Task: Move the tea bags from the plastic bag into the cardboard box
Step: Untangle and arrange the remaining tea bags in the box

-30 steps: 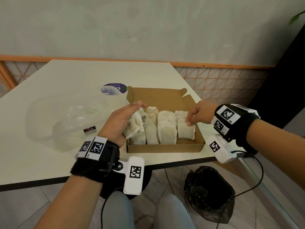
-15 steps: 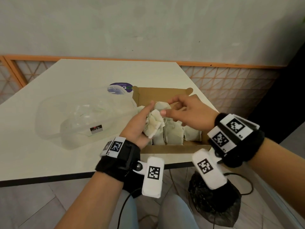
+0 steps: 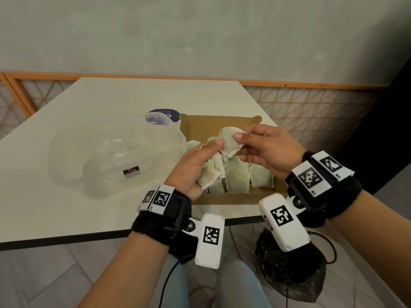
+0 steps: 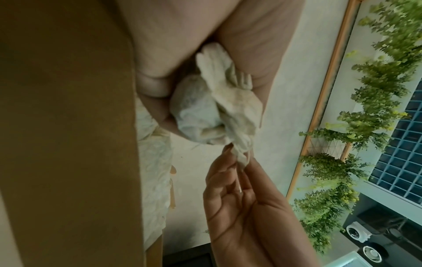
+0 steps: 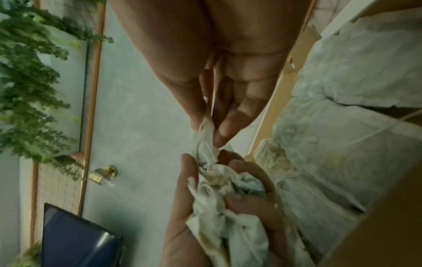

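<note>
I'm holding a clump of tea bags in my left hand, fingers curled round them, above the near-left corner of the cardboard box. My right hand is pinching one tea bag by its top edge between thumb and fingertips and teasing it off the clump at about 1 o'clock from my left hand.

The bags are looking featherweight, soft and crumpled, paper-thin, so likely easy to tear. Strings are tangling between them. I'd judge a corner or top-seam pinch best, pulling slowly.

More bags are already standing in a row in the box. The plastic bag is lying at 9 o'clock from the box, looking empty.

Labels: a small sticker on the plastic bag and a purple round label at 11 o'clock from the box; I can't read either.
</note>
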Demonstrator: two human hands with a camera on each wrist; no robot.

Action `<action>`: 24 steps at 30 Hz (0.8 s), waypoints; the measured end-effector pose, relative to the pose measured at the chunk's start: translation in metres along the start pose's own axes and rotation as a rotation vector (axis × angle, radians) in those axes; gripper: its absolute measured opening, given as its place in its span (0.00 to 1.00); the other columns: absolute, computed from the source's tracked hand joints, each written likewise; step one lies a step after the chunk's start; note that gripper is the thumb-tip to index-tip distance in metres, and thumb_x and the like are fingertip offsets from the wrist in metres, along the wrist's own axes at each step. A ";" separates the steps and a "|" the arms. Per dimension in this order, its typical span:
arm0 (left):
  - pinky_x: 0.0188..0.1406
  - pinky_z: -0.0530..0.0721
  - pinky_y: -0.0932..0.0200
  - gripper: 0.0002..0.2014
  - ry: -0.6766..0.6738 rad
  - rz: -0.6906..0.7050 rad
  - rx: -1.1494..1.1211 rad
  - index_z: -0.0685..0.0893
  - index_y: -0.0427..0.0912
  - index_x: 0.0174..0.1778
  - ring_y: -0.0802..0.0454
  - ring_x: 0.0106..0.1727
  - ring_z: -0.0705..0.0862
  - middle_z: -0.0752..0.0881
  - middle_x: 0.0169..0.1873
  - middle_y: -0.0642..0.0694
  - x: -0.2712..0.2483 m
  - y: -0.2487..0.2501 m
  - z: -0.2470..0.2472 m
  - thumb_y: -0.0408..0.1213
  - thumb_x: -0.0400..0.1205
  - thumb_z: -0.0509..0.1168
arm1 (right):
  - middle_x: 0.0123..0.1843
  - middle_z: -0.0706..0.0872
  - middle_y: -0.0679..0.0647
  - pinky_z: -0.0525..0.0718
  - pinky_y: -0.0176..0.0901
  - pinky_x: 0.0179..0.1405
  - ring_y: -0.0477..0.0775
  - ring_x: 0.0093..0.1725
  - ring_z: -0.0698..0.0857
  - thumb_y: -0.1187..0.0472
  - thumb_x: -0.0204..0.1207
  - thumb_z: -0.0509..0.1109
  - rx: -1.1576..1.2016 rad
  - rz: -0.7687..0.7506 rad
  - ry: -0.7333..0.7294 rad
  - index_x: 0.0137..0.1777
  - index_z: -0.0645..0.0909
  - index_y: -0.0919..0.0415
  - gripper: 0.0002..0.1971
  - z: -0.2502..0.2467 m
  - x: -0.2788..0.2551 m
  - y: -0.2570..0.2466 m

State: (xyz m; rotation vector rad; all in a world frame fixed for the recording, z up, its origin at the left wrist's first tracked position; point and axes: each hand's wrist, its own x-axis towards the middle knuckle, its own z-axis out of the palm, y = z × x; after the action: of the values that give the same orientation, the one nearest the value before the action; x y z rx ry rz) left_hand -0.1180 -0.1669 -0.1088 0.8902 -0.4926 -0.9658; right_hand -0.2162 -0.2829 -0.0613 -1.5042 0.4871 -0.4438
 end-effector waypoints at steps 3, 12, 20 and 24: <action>0.59 0.82 0.54 0.28 -0.063 -0.023 -0.067 0.70 0.28 0.75 0.49 0.56 0.82 0.78 0.58 0.36 0.000 -0.001 0.001 0.39 0.81 0.64 | 0.41 0.85 0.56 0.82 0.32 0.32 0.48 0.34 0.82 0.68 0.77 0.67 -0.210 -0.094 0.020 0.44 0.84 0.55 0.08 -0.002 0.003 -0.001; 0.20 0.79 0.66 0.05 0.058 -0.046 0.023 0.80 0.37 0.45 0.57 0.24 0.83 0.84 0.28 0.46 0.003 -0.002 -0.005 0.35 0.82 0.64 | 0.41 0.84 0.55 0.83 0.53 0.45 0.53 0.39 0.82 0.55 0.74 0.71 -0.703 -0.218 0.014 0.53 0.82 0.49 0.08 0.000 0.016 -0.027; 0.22 0.81 0.65 0.07 0.112 -0.021 -0.016 0.82 0.39 0.38 0.56 0.26 0.84 0.85 0.28 0.47 0.005 -0.002 -0.004 0.29 0.81 0.63 | 0.37 0.86 0.50 0.81 0.45 0.46 0.48 0.39 0.82 0.62 0.73 0.71 -0.814 -0.183 0.076 0.45 0.87 0.59 0.04 0.000 0.026 -0.024; 0.20 0.79 0.65 0.06 0.121 -0.034 0.028 0.84 0.40 0.45 0.56 0.26 0.82 0.84 0.33 0.46 0.003 -0.001 -0.002 0.29 0.81 0.61 | 0.36 0.85 0.54 0.80 0.31 0.35 0.44 0.33 0.81 0.69 0.74 0.67 -0.867 -0.139 0.073 0.47 0.87 0.67 0.07 -0.016 0.026 -0.035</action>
State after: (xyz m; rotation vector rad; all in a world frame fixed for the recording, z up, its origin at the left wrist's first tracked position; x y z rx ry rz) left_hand -0.1157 -0.1685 -0.1105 0.9792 -0.3898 -0.9311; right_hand -0.2028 -0.3114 -0.0274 -2.3725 0.6814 -0.4151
